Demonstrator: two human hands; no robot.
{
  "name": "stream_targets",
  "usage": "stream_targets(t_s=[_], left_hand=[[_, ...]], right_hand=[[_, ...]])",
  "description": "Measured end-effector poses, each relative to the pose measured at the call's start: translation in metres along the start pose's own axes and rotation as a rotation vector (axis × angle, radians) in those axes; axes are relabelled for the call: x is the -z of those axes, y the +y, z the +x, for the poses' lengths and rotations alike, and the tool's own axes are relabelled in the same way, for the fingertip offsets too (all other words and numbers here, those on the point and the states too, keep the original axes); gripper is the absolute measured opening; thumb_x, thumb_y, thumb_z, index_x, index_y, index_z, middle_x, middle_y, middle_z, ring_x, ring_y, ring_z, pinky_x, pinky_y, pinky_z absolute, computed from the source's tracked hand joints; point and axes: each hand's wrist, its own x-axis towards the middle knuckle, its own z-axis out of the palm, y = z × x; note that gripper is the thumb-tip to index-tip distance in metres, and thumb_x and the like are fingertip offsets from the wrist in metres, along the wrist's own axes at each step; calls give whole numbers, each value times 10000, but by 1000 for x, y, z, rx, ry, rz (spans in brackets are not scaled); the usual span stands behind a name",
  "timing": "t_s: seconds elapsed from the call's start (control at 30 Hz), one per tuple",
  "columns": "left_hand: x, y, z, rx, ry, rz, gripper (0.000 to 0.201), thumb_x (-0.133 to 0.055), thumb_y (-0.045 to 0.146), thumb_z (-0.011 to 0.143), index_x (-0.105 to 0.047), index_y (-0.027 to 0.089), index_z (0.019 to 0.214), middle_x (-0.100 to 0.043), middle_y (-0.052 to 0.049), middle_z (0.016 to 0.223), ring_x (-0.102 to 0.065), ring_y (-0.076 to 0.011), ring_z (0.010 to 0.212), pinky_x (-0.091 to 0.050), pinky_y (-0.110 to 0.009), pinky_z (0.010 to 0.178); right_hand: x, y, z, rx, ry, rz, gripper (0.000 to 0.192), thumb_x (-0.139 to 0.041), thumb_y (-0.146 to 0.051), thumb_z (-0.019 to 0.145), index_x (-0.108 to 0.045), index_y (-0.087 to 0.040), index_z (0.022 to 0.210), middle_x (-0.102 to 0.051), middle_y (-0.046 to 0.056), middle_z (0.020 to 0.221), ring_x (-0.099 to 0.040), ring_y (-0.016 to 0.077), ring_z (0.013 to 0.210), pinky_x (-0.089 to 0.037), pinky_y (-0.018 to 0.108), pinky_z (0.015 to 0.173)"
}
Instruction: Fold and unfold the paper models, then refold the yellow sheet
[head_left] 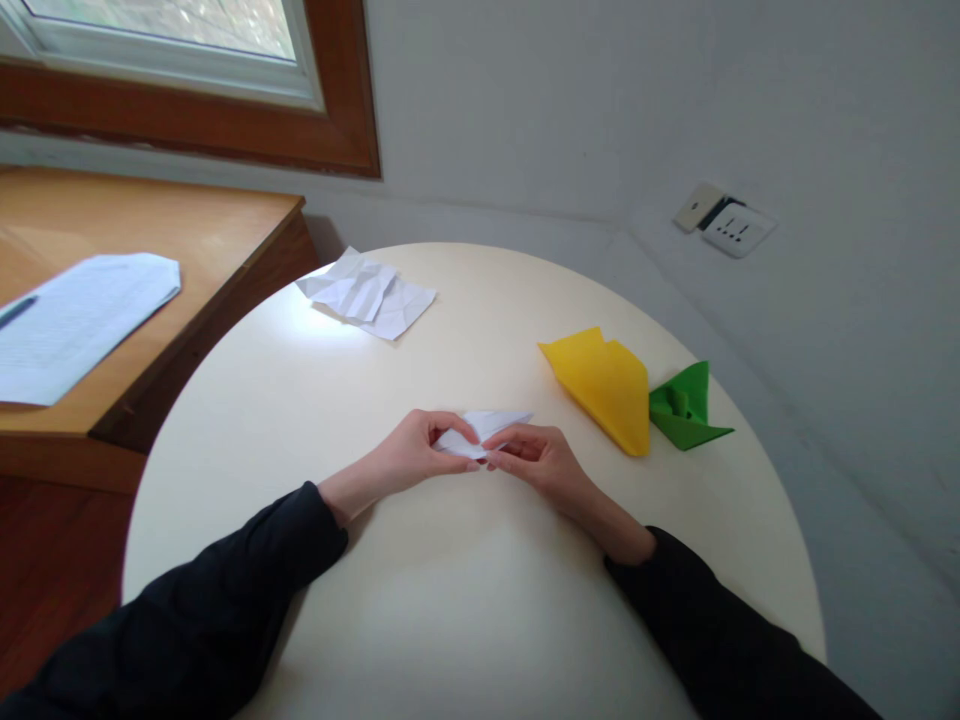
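Between my two hands, a small folded piece of white paper (496, 420) is held just above the round table. My left hand (420, 443) pinches its left side, thumb and index finger closed on the edge. From the right, my right hand (541, 462) grips the near edge with its fingertips, which almost meet those of the left. The fingers cover part of the lower folds. To the right lies a yellow folded paper shape (604, 385), and beside it a green folded paper piece (686, 408) with raised points.
Creased white paper sheets (371, 292) lie at the far left of the white round table (480, 600). A wooden desk (225, 215) on the left bears papers (97, 310) and a pen (16, 311). A wall socket (737, 228) is at the right, a window above left.
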Motion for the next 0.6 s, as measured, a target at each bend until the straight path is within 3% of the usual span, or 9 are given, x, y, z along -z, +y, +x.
stream_targets(t_s=[0.27, 0.6], left_hand=[[-2, 0, 0, -48, 15, 59, 265, -698, 363, 680, -692, 149, 837, -657, -31, 744, -556, -137, 638, -412, -232, 572], [-7, -6, 0, -48, 117, 81, 235, -674, 349, 693, -665, 148, 815, -607, -5, 657, -533, -133, 618, -406, -229, 554]], right_hand=[[-1, -3, 1, 39, 2, -69, 220, -700, -383, 691, -656, -168, 697, -647, 1, 596, -619, 132, 568, -515, 265, 580], [-6, 3, 1, 89, 136, -170, 242, -685, -403, 695, -592, -186, 745, -589, -29, 547, -580, 118, 469, -482, 232, 456]])
